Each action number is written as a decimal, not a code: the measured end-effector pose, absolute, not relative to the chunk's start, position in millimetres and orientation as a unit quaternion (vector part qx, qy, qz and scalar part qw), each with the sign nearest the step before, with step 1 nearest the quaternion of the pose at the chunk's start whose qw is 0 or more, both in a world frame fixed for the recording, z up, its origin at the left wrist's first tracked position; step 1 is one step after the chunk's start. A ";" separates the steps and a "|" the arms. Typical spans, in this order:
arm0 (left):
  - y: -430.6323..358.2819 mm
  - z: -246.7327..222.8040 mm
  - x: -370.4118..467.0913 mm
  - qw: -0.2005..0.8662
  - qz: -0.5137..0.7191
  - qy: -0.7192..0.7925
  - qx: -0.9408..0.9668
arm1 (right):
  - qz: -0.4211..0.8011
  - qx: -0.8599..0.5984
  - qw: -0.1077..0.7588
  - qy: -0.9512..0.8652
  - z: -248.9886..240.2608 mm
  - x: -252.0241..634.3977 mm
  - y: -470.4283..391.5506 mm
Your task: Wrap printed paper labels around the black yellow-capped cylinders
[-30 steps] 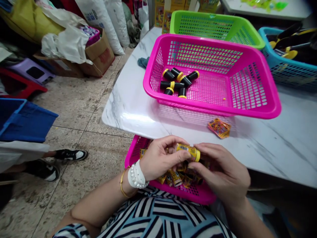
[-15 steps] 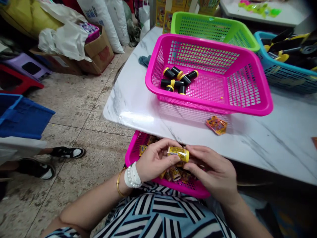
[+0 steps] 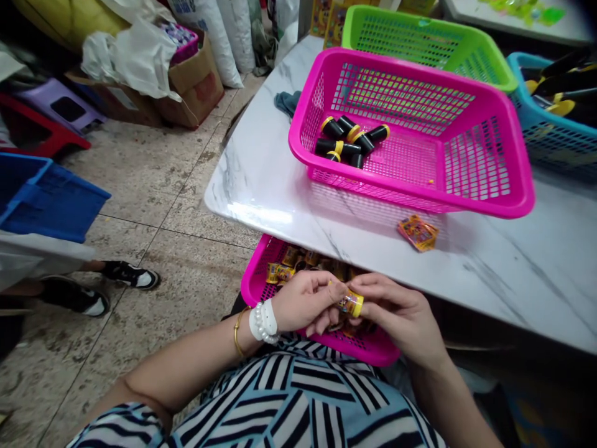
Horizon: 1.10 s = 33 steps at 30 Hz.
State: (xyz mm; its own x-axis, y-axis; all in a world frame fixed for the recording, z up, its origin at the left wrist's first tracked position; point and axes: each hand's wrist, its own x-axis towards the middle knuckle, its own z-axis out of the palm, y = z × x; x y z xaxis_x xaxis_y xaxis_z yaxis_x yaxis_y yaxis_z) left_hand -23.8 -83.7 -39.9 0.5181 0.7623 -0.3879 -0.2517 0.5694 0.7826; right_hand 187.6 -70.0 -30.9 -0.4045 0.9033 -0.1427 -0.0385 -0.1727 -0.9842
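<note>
Both my hands are around a small cylinder (image 3: 353, 303) with a printed yellow label and a yellow end. My left hand (image 3: 303, 302) has thumb and fingers closed on its left part and covers it. My right hand (image 3: 401, 314) pinches the yellow end on the right. Below them, a pink basket (image 3: 252, 277) on my lap holds several similar labelled cylinders (image 3: 282, 274), partly hidden by my hands and the table edge. An orange printed packet (image 3: 418, 233) lies on the marbled table (image 3: 471, 274) ahead.
A larger pink basket (image 3: 522, 180) on the table holds several black tubes with yellow rings (image 3: 339, 147). Behind stand a green basket (image 3: 506, 71) and a blue basket (image 3: 550, 134) of black and yellow parts. To the left are a blue crate (image 3: 56, 202) and a person's shoes (image 3: 130, 275).
My left fingers have shifted over the cylinder and now cover more of its label. The cylinder has tilted and moved slightly right and down. My view has shifted a little.
</note>
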 end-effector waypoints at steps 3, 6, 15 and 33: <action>-84.0 -39.4 -22.6 0.821 0.330 0.347 0.311 | 0.634 -0.411 0.414 -0.507 -37.6 187.1 -75.7; -83.8 -38.7 -20.9 0.804 0.330 0.374 0.323 | 0.598 -0.408 0.423 -0.545 -35.8 184.5 -75.4; -81.5 -37.9 -15.8 0.827 0.330 0.343 0.300 | 0.563 -0.357 0.460 -0.586 -33.3 187.8 -74.0; -81.5 -43.5 -16.0 0.840 0.296 0.394 0.227 | 0.373 -0.357 0.401 -0.757 -31.1 188.9 -69.4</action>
State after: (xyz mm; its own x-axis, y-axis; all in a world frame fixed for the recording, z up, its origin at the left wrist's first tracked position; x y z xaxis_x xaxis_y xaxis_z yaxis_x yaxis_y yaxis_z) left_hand -16.0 -81.5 -43.5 0.5146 0.6766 -0.5267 -0.3191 0.7213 0.6148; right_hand 188.9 -69.4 -31.1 -0.4229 0.8395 0.3413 0.2411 0.4673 -0.8506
